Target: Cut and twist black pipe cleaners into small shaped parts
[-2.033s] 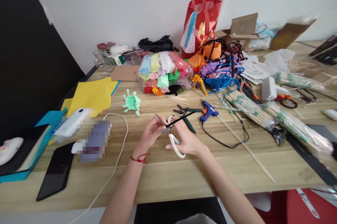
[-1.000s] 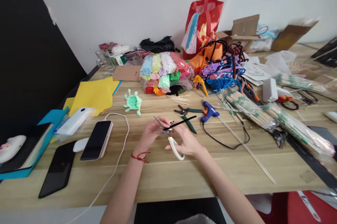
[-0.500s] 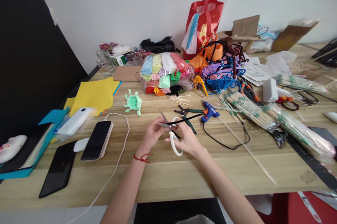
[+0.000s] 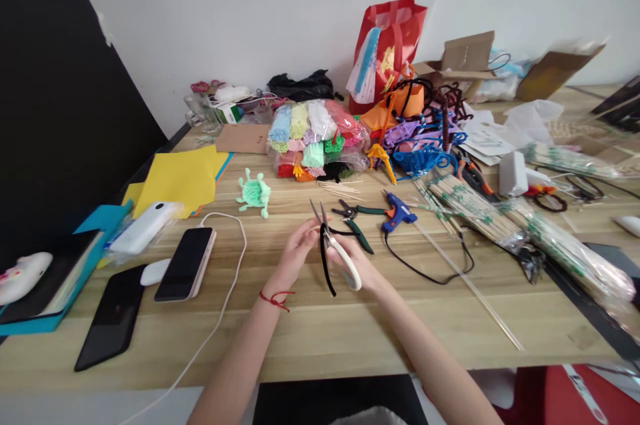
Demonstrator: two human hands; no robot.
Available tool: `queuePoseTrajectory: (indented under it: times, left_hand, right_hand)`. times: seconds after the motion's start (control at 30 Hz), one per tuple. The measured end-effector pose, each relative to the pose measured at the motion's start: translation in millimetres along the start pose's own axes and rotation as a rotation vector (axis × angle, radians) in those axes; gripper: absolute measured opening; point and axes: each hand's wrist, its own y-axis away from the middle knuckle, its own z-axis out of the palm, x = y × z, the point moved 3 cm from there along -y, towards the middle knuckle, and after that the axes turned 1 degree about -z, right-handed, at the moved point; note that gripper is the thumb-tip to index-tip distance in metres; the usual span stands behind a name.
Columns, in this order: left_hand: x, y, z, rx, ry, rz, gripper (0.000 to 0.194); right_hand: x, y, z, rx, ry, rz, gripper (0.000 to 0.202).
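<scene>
In my right hand (image 4: 363, 266) is a pair of scissors (image 4: 347, 264) with white handles, the blades pointing away from me and slightly apart. A black pipe cleaner (image 4: 327, 272) hangs down beside the blades, its upper end at the fingertips of my left hand (image 4: 296, 253), which look pinched on it. Another black length (image 4: 346, 233) sticks out to the right by my right fingers; whether it is the same piece, I cannot tell. Beyond my left hand a mint-green knobbed figure (image 4: 254, 193) stands on the table.
Green-handled cutters (image 4: 361, 236) and a blue glue gun (image 4: 400, 210) with a cord lie right of my hands. Bagged pipe cleaners (image 4: 314, 155) sit behind. Phones (image 4: 186, 264) and a white cable (image 4: 234, 285) are at left, bundled sticks (image 4: 475, 212) at right.
The scissors have turned so their blades point farther away and lie closer together. The black pipe cleaner, which slanted across to the right, now hangs down toward me.
</scene>
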Motion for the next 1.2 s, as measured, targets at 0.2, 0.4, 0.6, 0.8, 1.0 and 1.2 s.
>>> queuePoseTrajectory:
  times: [0.2, 0.4, 0.6, 0.8, 1.0, 1.2]
  left_hand:
    - [-4, 3, 7.2, -0.034, 0.085, -0.129, 0.032]
    - [-7, 3, 9.0, -0.052, 0.182, -0.216, 0.035]
    - [-4, 4, 10.4, -0.062, 0.208, -0.265, 0.039]
    - [-2, 0, 10.4, -0.035, 0.264, -0.213, 0.037]
    - [-8, -1, 7.4, -0.032, 0.273, -0.206, 0.035]
    - [-12, 1, 8.4, -0.047, 0.185, -0.289, 0.042]
  right_hand:
    - [5, -1, 5, -0.039, -0.046, 0.047, 0.05]
    - [12, -2, 8, -0.112, -0.124, 0.061, 0.047]
    - [16, -2, 9, -0.12, -0.169, 0.041, 0.043]
    - [24, -5, 16, -0.083, -0.269, 0.108, 0.047]
    - [23, -5, 14, -0.12, -0.258, 0.066, 0.046]
    - [15, -5, 12, -0.143, -0.207, -0.054, 0.043]
